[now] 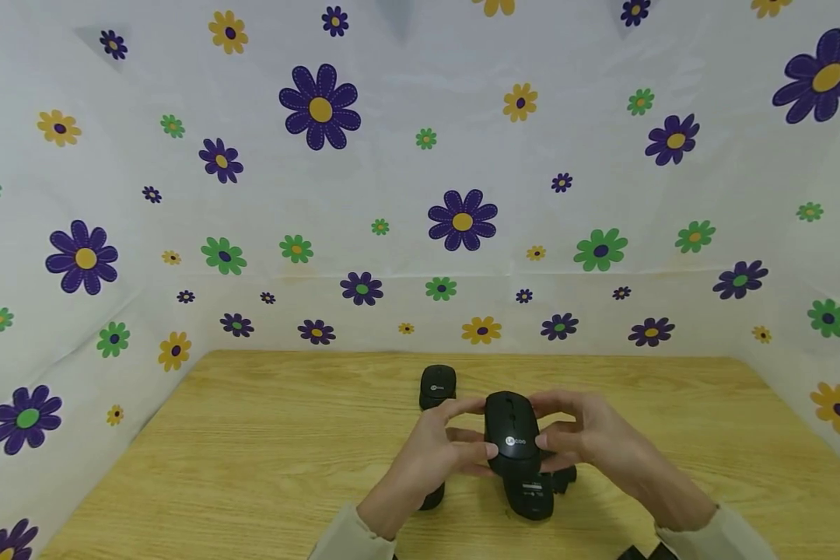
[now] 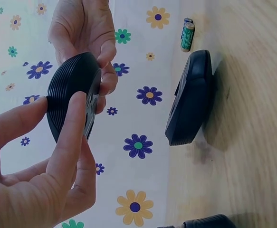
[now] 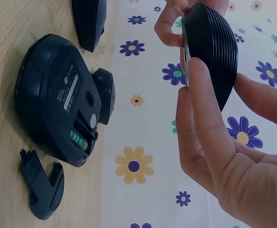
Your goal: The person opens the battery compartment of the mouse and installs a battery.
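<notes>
A black computer mouse (image 1: 511, 428) with a pale logo is held in the air, top side toward the head camera. My left hand (image 1: 434, 443) grips its left side between thumb and fingers. On the opposite side my right hand (image 1: 591, 435) pinches it the same way. Ribbed edges of this mouse (image 2: 64, 97) show in the left wrist view. Below it on the table lies a second mouse (image 3: 57, 99), underside up, a green battery (image 3: 79, 139) in its uncovered compartment. Its loose battery cover (image 3: 42, 185) lies beside it.
Another black mouse (image 1: 437, 385) stands farther back on the wooden table (image 1: 287, 435). A dark rounded object (image 1: 432, 498) is partly hidden by the left wrist. Green battery (image 2: 187, 35) lies loose on the table. Dark pieces (image 1: 647, 552) sit at the front edge. Flowered cloth (image 1: 392, 187) surrounds the table.
</notes>
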The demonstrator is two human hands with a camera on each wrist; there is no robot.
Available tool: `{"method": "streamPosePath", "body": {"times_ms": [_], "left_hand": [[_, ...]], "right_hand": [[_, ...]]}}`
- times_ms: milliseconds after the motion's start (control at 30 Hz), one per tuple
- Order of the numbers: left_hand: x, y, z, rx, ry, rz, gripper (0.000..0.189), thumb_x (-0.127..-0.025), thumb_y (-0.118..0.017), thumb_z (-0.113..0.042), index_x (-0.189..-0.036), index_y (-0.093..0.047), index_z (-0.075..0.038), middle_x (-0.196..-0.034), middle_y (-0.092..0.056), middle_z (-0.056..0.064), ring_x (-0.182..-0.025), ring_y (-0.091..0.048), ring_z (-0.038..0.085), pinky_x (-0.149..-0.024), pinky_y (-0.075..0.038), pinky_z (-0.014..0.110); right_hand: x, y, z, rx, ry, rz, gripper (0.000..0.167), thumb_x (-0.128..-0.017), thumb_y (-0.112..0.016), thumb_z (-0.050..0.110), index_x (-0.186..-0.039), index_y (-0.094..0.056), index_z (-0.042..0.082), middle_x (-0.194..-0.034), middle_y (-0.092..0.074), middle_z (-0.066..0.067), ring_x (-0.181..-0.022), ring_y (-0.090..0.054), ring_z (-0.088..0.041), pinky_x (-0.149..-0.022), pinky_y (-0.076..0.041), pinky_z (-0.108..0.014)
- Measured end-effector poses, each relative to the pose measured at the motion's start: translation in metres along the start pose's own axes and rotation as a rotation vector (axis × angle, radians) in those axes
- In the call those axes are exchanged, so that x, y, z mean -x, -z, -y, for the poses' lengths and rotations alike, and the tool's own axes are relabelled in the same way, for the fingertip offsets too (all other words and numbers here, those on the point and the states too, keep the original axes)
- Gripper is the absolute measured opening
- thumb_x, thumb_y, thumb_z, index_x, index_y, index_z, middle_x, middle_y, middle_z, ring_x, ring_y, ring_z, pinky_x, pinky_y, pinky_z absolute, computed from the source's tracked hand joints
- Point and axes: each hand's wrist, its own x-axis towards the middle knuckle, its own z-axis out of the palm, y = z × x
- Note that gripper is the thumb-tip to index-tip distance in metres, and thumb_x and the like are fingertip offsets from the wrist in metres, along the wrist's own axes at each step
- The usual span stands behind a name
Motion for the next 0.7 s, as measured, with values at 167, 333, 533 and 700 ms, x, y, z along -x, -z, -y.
{"method": "streamPosePath", "body": {"times_ms": [167,333,533,700], "left_hand": [[0.005,0.000,0.001,0.006,0.007,0.000,0.061,-0.084,-0.072,0.013,-0.142,-0.055,-0.001,-0.138,-0.050,0.011,-0.104,-0.064,0.026,-0.076,-0.064,0.046],[0.009,-0.001,0.002,-0.005,0.002,0.018,0.061,-0.085,-0.072,0.014,-0.142,-0.055,0.000,-0.138,-0.049,0.010,-0.105,-0.063,0.026,-0.076,-0.063,0.047],[0.013,-0.002,0.003,-0.003,0.016,0.018,0.063,-0.083,-0.071,0.016,-0.142,-0.055,0.001,-0.138,-0.049,0.009,-0.105,-0.062,0.025,-0.073,-0.064,0.044],[0.015,-0.003,0.006,0.013,0.022,0.016,0.064,-0.083,-0.070,0.017,-0.143,-0.054,0.002,-0.138,-0.049,0.010,-0.104,-0.063,0.025,-0.073,-0.064,0.045]], "right_hand": [[0.004,-0.004,0.000,-0.007,-0.018,-0.010,0.062,-0.094,-0.065,-0.002,-0.143,-0.032,-0.021,-0.138,-0.043,-0.034,-0.103,-0.068,-0.032,-0.082,-0.061,-0.049],[0.010,-0.007,-0.002,-0.004,-0.027,-0.030,0.063,-0.093,-0.067,0.000,-0.143,-0.035,-0.019,-0.141,-0.041,-0.033,-0.100,-0.067,-0.031,-0.082,-0.062,-0.049],[0.015,-0.007,-0.006,-0.032,0.006,-0.001,0.063,-0.093,-0.068,0.001,-0.143,-0.036,-0.019,-0.138,-0.045,-0.030,-0.102,-0.067,-0.031,-0.083,-0.062,-0.048],[0.016,-0.008,-0.009,-0.039,-0.006,-0.002,0.064,-0.093,-0.069,0.002,-0.144,-0.035,-0.019,-0.138,-0.046,-0.030,-0.103,-0.067,-0.032,-0.083,-0.062,-0.048]]}}
